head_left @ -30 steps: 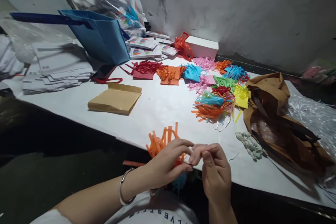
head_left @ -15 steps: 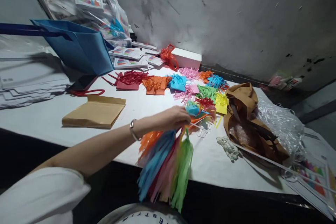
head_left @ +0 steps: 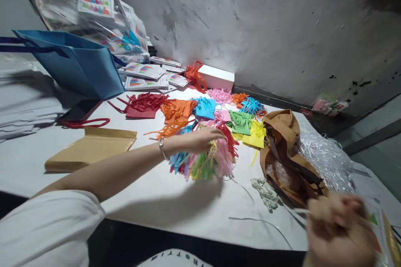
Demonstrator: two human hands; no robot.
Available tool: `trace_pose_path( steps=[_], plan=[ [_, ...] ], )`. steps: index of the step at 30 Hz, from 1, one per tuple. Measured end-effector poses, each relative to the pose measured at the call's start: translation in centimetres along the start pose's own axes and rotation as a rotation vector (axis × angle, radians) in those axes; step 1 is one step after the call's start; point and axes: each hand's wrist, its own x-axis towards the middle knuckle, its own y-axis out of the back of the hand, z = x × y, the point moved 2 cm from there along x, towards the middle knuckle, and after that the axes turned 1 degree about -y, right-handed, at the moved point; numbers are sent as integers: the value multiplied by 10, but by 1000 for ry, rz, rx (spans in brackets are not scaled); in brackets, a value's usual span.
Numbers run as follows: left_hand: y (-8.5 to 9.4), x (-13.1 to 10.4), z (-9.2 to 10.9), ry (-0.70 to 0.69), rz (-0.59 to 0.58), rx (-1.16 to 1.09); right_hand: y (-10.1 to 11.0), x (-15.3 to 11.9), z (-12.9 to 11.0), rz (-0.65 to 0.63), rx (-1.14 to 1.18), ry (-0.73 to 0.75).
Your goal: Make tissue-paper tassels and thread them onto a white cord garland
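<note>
My left hand (head_left: 205,139), with a silver bangle at the wrist, is closed on the top of a bunch of paper tassels (head_left: 200,167). The blue, pink, green and yellow strips of the bunch spread over the white table (head_left: 188,212). At the lower right, my right hand (head_left: 340,231) is blurred and looks curled closed. A pale strip (head_left: 301,211) reaches its edge, and whether the fingers grip it is unclear. Behind the bunch lie folded tassel pieces in red (head_left: 144,106), orange (head_left: 178,110), blue (head_left: 205,107), green (head_left: 240,122) and yellow (head_left: 255,135).
To the left are a blue bag (head_left: 84,64), a brown paper envelope (head_left: 90,146) and stacked white packets (head_left: 28,108). A brown cloth bag (head_left: 282,133) lies beside clear plastic strands (head_left: 324,156). A crumpled white glove (head_left: 265,194) and a thin wire (head_left: 263,220) lie nearer.
My left hand has set the tassels, which hung over the front edge, onto the table among the folded pieces. My right hand has come into view at the lower right. The view has shifted slightly.
</note>
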Motion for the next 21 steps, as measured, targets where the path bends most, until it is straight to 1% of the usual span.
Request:
trace_pose_path(
  steps=[2, 4, 5, 6, 7, 8, 10, 14, 17, 21],
  plan=[
    [-18, -2, 36, -82, -92, -199, -48, -3, 26, -139, 157, -131],
    [-30, -3, 66, -125, -109, -388, -91, -6, 43, -274, 215, -200],
    [-34, -3, 77, -131, -109, -473, -107, -6, 49, -323, 233, -222],
    [-36, -4, 83, -125, -111, -548, -118, -6, 53, -356, 248, -239],
    [-36, -5, 86, -107, -116, -606, -125, -4, 57, -377, 260, -254],
    [-36, -7, 85, -79, -119, -643, -128, -3, 59, -383, 270, -266],
    [-33, -15, 77, -11, -112, -668, -126, 1, 65, -377, 279, -288],
    [-25, -42, 58, 108, -25, -619, -112, 6, 76, -363, 283, -303],
    [-21, -62, 50, 188, 45, -562, -102, 8, 85, -347, 290, -286],
    [-14, -82, 43, 230, 47, -524, -89, 9, 94, -340, 233, -286]
  ],
)
